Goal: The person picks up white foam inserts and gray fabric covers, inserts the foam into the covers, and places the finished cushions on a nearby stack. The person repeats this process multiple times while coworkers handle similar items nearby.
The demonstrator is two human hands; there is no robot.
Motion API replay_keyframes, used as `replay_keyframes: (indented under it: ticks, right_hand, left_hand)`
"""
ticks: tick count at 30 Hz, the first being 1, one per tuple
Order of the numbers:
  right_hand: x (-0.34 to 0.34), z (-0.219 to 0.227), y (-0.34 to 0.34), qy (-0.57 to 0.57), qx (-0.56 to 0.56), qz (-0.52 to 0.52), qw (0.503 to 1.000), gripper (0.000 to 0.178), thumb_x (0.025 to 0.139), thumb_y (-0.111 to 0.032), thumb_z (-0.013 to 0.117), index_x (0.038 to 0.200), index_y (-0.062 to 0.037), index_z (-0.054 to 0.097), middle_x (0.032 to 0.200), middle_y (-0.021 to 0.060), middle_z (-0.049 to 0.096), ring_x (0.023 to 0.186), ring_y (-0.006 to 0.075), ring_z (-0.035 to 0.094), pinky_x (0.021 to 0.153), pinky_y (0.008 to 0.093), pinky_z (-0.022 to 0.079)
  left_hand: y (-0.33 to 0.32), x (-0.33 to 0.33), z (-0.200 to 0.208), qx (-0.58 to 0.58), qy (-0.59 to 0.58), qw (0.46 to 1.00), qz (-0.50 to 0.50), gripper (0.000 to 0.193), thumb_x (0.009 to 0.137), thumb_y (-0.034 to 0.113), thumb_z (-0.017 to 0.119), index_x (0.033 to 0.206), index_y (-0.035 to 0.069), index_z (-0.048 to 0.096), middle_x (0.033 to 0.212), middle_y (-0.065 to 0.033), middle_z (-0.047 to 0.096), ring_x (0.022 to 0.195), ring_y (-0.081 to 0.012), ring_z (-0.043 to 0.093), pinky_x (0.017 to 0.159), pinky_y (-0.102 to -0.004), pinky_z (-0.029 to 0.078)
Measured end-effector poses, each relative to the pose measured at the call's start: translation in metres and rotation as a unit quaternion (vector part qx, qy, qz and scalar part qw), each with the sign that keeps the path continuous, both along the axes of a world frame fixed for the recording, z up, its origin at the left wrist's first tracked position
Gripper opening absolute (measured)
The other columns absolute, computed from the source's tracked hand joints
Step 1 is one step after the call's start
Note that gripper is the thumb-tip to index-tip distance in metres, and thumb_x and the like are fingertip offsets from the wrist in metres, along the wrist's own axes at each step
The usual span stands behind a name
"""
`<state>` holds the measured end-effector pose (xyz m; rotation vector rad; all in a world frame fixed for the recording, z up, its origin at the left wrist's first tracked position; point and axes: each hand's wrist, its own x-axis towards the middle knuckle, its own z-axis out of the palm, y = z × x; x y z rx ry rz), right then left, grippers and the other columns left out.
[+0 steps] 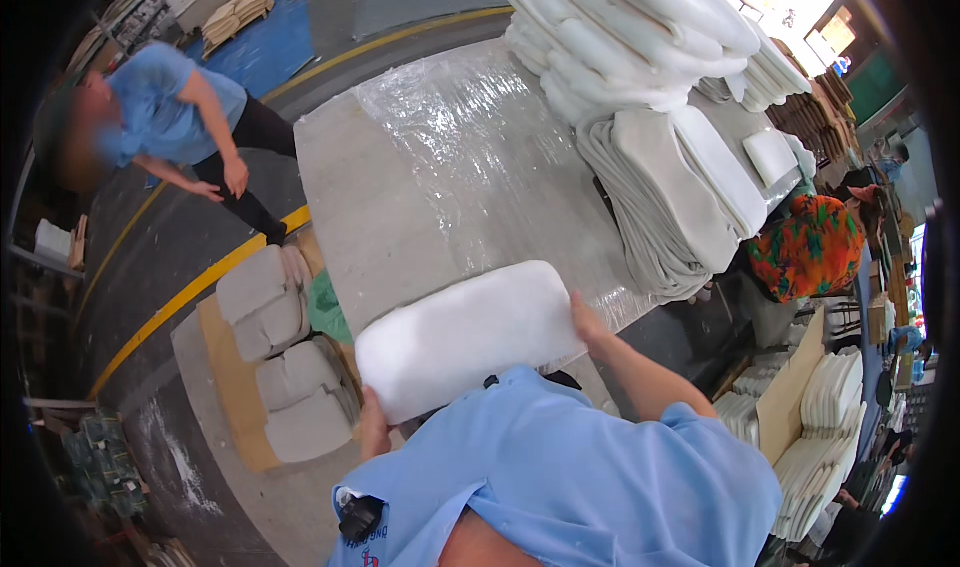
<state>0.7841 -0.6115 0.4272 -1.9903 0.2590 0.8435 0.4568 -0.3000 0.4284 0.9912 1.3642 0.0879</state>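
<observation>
Close to my body I hold a white cushion pad, long with rounded corners. My left hand grips its left end and my right hand its right end, with part of the fingers hidden by the pad. It lies over the near edge of a grey table; whether it rests on the table I cannot tell. Clear plastic film covers the table's middle. Right of the film stands a stack of grey covers, with a white pad beside it.
A tall pile of white pads stands at the table's far right. At left, grey cushions lie on cardboard, low beside the table. Another person in a blue shirt stands left of the table. Stacked white pads fill the right side.
</observation>
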Motion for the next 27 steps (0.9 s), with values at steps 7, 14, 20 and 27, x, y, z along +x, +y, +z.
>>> replay_keyframes:
  ticks: [7,14,20,27]
  right_hand:
    - [0.05,0.008,0.002,0.011,0.067,-0.022,0.997,0.068,0.107,-0.058,0.039,0.133,0.0003,0.061,0.12,0.0151,0.069,0.108,0.027,0.06,0.096,0.0421,0.045]
    - [0.03,0.024,0.06,-0.193,0.06,-0.041,0.978,0.066,0.108,-0.056,0.038,0.128,0.0027,0.062,0.12,0.0139,0.067,0.113,0.0265,0.061,0.099,0.0376,0.046]
    - [-0.005,0.066,-0.011,-0.155,0.418,-0.146,0.883,0.06,0.108,-0.053,0.039,0.116,-0.0007,0.067,0.105,0.0084,0.067,0.1,0.0183,0.059,0.093,0.033,0.046]
    - [-0.029,0.044,-0.017,-0.27,0.278,-0.052,0.921,0.052,0.106,-0.043,0.043,0.11,0.0027,0.068,0.104,0.0098,0.068,0.101,0.0189,0.06,0.095,0.0326,0.045]
  left_hand:
    - [0.052,0.025,0.019,0.04,-0.071,0.997,-0.016,0.077,0.104,0.066,0.038,0.139,0.0,0.056,0.119,-0.0122,0.069,0.098,-0.0186,0.067,0.077,-0.036,0.054]
    - [0.067,0.081,0.029,0.144,-0.084,0.986,0.025,0.058,0.108,0.049,0.048,0.13,-0.003,0.06,0.119,-0.0134,0.066,0.108,-0.0242,0.063,0.093,-0.0359,0.051]
    - [0.035,0.049,0.084,0.154,-0.391,0.907,0.036,0.043,0.109,0.038,0.049,0.096,0.0,0.063,0.103,-0.0143,0.066,0.098,-0.0239,0.061,0.094,-0.0364,0.047]
    - [0.032,0.041,0.048,0.221,-0.246,0.943,-0.034,0.026,0.105,0.024,0.055,0.094,0.001,0.062,0.1,-0.0131,0.067,0.101,-0.026,0.06,0.095,-0.039,0.045]
